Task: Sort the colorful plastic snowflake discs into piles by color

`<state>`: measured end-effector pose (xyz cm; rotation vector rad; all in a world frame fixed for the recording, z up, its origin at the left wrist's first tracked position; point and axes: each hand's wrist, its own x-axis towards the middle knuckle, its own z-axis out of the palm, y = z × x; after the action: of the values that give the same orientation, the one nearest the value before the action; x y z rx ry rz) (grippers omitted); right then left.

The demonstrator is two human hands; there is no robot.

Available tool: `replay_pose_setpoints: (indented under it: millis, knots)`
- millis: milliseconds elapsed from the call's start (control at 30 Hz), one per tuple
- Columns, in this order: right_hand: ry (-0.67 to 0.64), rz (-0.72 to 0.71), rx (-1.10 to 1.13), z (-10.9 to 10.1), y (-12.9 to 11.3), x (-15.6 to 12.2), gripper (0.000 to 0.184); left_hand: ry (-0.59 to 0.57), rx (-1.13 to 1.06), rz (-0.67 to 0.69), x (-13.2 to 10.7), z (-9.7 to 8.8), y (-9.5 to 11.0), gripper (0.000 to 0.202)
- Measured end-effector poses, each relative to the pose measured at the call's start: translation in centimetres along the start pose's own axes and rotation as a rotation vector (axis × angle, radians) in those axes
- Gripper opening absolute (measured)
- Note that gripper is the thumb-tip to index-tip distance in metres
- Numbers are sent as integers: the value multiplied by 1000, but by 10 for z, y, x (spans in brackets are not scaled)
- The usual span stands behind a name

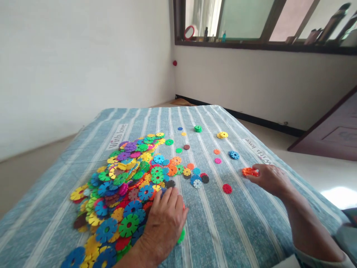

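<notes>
- Right hand (pixel 266 178) is well off to the right of the big mixed pile (pixel 122 195), thumb and fingers pinching some orange discs (pixel 246 172) just above or at the striped cloth (pixel 206 208). Can't tell if they're touching it.
- Left hand (pixel 164 219) is palm-down over the pile's near right edge, fingers close together. Fingertips are partly hidden, so no idea whether it's gripping anything or just resting there.
- Done so far, by the look of it: a green stack (pixel 198 128) and a yellow stack (pixel 222 135) sit beyond the pile to the right, each in its own colour. Some blue discs (pixel 234 155) are nearer than those, also right of the pile and well apart from it.
- Then there's a red disc (pixel 227 188) right of the pile, between it and the pinched orange ones. Can't say if it's one piece or a few.
- Smaller ones, like the pink disc (pixel 218 160) and brown disc (pixel 186 147), lie on their own, also right of the pile.
- Left to do: loads, I'd say. The pile is huge with every colour jumbled together, plus mixed strays trailing off its right side. My guess is pretty early days.
</notes>
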<state>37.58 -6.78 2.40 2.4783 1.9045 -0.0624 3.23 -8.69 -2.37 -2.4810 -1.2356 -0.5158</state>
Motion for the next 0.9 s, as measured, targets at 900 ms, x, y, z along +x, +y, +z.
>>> replay_pose_setpoints:
  millis: [900]
  knots:
    - [70, -738, 92, 0, -221, 7, 22, -92, -50, -60, -3, -1, 3, 25]
